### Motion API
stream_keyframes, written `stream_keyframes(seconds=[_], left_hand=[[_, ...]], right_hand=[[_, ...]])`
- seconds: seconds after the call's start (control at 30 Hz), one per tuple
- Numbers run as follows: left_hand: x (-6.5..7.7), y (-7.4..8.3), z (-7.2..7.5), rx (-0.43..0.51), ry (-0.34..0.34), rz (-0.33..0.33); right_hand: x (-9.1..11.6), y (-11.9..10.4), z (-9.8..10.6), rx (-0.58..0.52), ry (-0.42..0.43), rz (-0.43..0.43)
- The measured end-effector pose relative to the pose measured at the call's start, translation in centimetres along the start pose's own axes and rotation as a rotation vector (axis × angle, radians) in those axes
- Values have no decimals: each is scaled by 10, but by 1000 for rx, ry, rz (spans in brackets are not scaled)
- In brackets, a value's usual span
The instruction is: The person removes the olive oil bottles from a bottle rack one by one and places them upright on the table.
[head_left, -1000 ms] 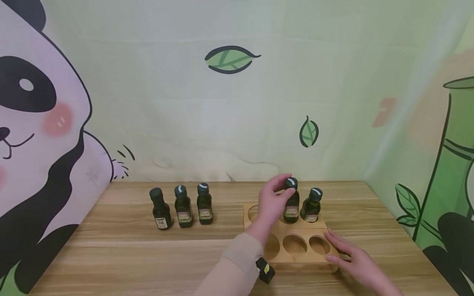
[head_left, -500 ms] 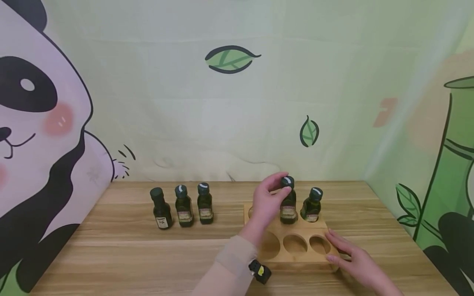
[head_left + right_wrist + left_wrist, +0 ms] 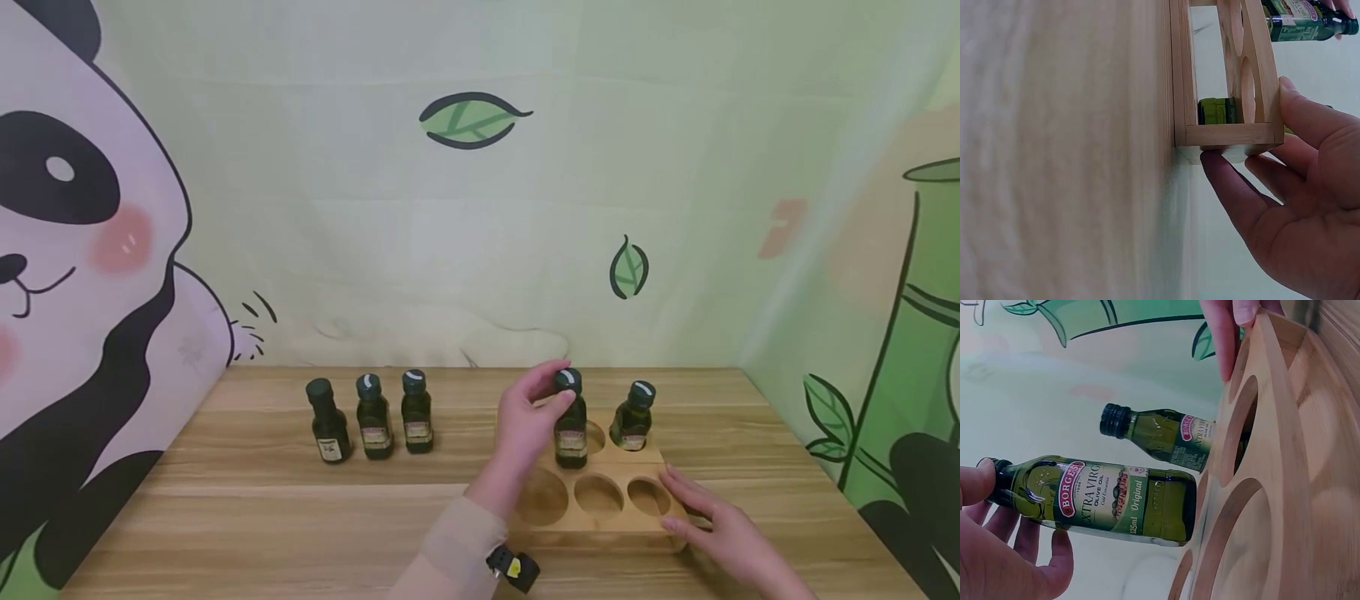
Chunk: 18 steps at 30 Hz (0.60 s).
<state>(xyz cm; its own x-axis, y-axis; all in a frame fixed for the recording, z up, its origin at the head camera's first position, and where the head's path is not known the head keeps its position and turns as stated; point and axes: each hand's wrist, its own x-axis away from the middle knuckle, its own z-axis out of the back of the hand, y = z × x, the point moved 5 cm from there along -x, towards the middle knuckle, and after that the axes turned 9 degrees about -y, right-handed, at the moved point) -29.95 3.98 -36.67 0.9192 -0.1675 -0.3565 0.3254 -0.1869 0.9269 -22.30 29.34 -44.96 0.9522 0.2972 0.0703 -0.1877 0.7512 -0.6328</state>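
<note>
Dark-green glass olive-oil bottle with a black screw cap [image 3: 572, 433], upright over the left half of the pale wooden holder with round holes [image 3: 615, 463], just left of the back row's middle hole [image 3: 596, 435]. Gripped high, at cap and neck, by the left hand [image 3: 525, 421], with thumb and fingers closed in from opposite sides. Base very near the holder's top in the left wrist view; cannot tell whether touching.

Shifted leftward since the earlier head pictures, from over that middle hole to beside it, and slightly toward the holder's front edge; whole round opening no longer covered. Judged by that, free of the middle place, seated nowhere, and wholly dependent on the left hand's grip. Back row's left end hidden behind that hand.

Held at the holder's right end by the right hand [image 3: 720, 525], thumb at the top edge, other fingers against the end panel; much the same place as earlier, apparently for steadiness.

Seated in the back row's right hole: matching green bottle [image 3: 633, 423]. Standing near the far-left corner of the wood-grain surface [image 3: 285, 525], well apart from the holder: plain-capped dark bottle with a pale label [image 3: 328, 433], then white-marked-cap bottle [image 3: 375, 429] and similar third bottle [image 3: 417, 425].
</note>
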Motion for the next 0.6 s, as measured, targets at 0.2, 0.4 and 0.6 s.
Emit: stream_keyframes(seconds=[0.2, 0.4, 0.6], left_hand=[[6, 6, 12, 8, 19, -10], [13, 10, 27, -7, 19, -5], [21, 14, 42, -19, 34, 5]], right_hand=[[1, 0, 0, 1, 4, 13], [0, 1, 0, 6, 8, 8], [1, 1, 0, 8, 9, 11]])
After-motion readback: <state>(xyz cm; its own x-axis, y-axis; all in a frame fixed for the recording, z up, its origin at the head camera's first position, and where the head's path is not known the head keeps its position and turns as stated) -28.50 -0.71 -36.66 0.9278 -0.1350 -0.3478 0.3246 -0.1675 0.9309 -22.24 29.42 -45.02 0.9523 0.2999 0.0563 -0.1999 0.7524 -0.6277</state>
